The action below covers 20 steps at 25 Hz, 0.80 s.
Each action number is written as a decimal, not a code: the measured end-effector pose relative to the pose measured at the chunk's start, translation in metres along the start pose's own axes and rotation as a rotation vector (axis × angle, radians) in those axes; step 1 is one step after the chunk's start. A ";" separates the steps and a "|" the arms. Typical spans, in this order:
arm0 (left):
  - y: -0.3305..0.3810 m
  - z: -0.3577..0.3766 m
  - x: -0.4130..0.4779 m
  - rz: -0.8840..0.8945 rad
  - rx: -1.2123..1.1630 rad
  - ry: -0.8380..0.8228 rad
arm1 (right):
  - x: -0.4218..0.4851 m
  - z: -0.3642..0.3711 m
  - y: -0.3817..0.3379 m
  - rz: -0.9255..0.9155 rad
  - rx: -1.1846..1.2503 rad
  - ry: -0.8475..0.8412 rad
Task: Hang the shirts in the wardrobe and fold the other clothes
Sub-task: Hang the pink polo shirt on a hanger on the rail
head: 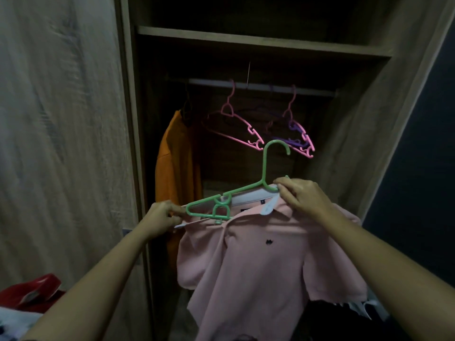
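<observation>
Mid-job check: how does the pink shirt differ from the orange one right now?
The orange shirt hangs from the rail at the wardrobe's left. The pink shirt is in front of the wardrobe, gripped at the collar by the left hand and right hand. The orange shirt sits on a dark hanger, while the pink shirt's green hanger is only partly in its collar. Both are shirts.

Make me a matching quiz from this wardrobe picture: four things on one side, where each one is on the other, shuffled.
Things:
1. green hanger
2. orange shirt
3. left pink hanger
4. red garment

Places:
A. hangs bare on the rail
B. hangs at the rail's left end
C. lies in the picture's lower left corner
D. held by the left hand and right hand at the pink shirt collar

Pairs: 1-D, 2-B, 3-A, 4-C
</observation>
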<state>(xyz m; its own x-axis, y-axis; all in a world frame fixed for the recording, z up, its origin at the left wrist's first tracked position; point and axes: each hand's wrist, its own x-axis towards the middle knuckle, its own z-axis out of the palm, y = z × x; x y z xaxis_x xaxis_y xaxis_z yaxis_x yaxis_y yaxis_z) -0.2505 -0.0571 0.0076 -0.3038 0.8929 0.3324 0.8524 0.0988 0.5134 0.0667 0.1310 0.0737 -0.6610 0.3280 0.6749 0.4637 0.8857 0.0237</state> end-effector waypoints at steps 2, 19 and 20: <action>0.005 0.001 -0.001 0.002 -0.024 -0.036 | -0.002 -0.003 0.000 0.031 0.060 0.008; 0.060 -0.003 0.020 -0.147 0.155 0.136 | -0.008 -0.001 -0.015 -0.126 -0.313 -0.191; 0.075 -0.002 0.025 -0.137 0.210 0.209 | -0.002 0.003 -0.024 -0.032 -0.276 -0.223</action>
<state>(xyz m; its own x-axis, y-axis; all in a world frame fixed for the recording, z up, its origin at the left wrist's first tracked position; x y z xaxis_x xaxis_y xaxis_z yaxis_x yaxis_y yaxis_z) -0.1946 -0.0286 0.0563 -0.4844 0.7574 0.4379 0.8600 0.3203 0.3973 0.0554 0.1095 0.0697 -0.7757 0.3924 0.4942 0.5630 0.7841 0.2612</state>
